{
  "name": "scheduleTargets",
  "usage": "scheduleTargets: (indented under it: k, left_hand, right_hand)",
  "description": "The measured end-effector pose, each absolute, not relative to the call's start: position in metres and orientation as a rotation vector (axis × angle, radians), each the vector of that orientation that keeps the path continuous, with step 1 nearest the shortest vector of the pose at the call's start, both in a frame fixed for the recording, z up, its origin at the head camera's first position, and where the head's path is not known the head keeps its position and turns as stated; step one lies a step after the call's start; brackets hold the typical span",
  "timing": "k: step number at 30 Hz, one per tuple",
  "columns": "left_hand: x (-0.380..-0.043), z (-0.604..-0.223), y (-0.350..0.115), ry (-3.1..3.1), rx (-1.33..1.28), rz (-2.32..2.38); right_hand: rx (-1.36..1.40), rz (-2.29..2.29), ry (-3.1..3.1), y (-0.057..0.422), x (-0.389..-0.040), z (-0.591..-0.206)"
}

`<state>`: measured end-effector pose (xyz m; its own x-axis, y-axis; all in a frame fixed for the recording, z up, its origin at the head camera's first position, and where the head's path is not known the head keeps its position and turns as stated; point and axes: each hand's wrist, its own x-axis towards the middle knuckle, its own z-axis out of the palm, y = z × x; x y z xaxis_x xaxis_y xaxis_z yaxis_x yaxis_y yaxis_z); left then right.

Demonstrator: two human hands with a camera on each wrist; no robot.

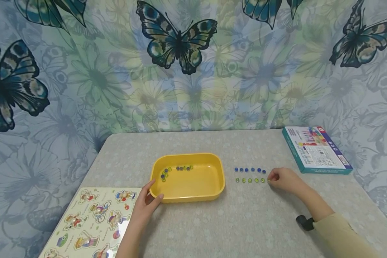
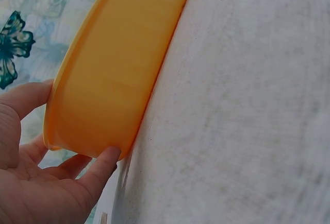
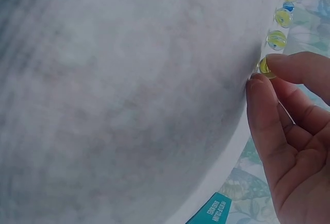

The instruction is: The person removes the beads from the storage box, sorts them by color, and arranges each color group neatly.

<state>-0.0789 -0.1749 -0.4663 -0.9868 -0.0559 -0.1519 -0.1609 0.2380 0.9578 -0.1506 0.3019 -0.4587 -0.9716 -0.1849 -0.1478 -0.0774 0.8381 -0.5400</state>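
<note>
At the front left corner of a yellow tray (image 1: 193, 186), my left hand (image 1: 145, 202) holds the wall with spread fingers and thumb, and the left wrist view shows the tray's outer side (image 2: 113, 74). A few blue and yellow-green marbles lie inside along its back and left. To the tray's right are a row of blue marbles (image 1: 246, 170) and, nearer me, a row of yellow-green marbles (image 1: 250, 180). At the right end of the nearer row, my right hand (image 1: 285, 180) pinches a yellow-green marble (image 3: 266, 69) between thumb and finger, down at the tabletop.
A flat box (image 1: 319, 152) with a teal edge lies at the back right. On the left, a cream picture board (image 1: 93, 224) lies partly under my left forearm. A black device (image 1: 305, 223) is at my right wrist. Behind the grey table (image 1: 238, 225) hangs a butterfly-print cloth (image 1: 193, 104).
</note>
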Motion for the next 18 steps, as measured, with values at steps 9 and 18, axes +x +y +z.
scheduleTargets:
  k: [9, 18]
  left_hand:
    - [-0.079, -0.466, -0.174, 2.390, -0.218, 1.889]
    - [-0.079, -0.466, -0.174, 2.395, -0.227, 1.882]
  right_hand:
    - [-0.199, -0.797, 2.840, 0.300, -0.149, -0.456]
    - [-0.285, -0.800, 2.918, 0.287, -0.149, -0.432]
